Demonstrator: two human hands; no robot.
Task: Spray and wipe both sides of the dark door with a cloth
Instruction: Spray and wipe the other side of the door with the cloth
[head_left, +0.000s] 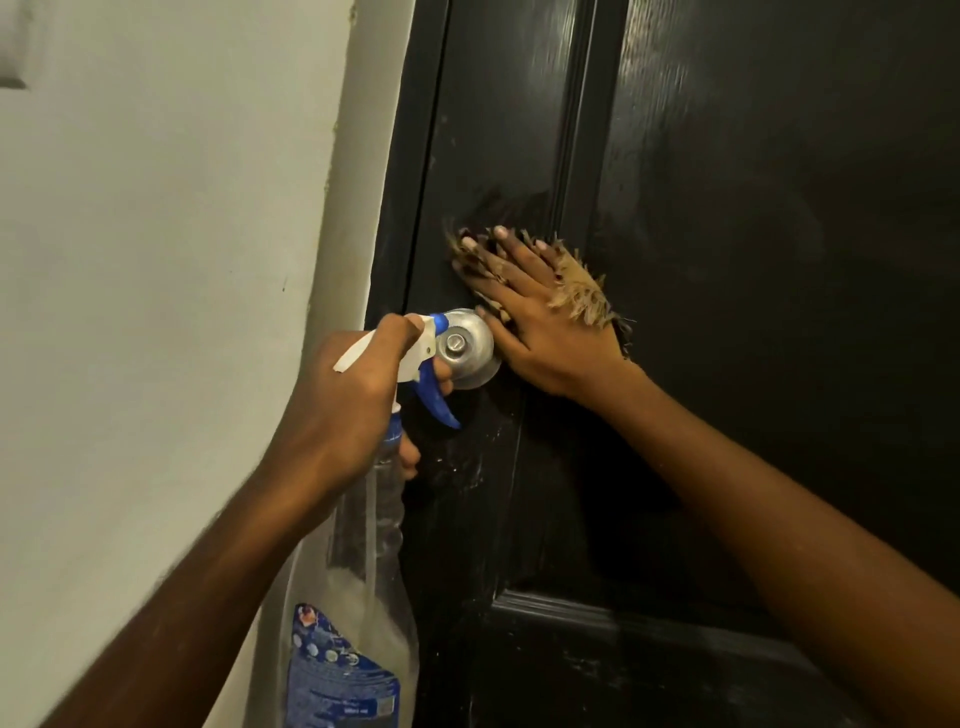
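Note:
The dark glossy door (753, 260) fills the right of the head view. My right hand (540, 317) lies flat on it just above the knob, fingers straight and spread, pressing a frayed tan cloth (584, 296) against the panel. My left hand (353, 400) grips the neck of a clear spray bottle (374, 571) with a white and blue trigger head (431, 364) and a blue label. The bottle's nozzle sits right in front of the silver round door knob (465, 345).
A pale wall (156, 312) and the light door frame edge (343, 208) stand to the left of the door. A raised panel moulding (571, 608) crosses the lower door. Smudges show on the door below the knob.

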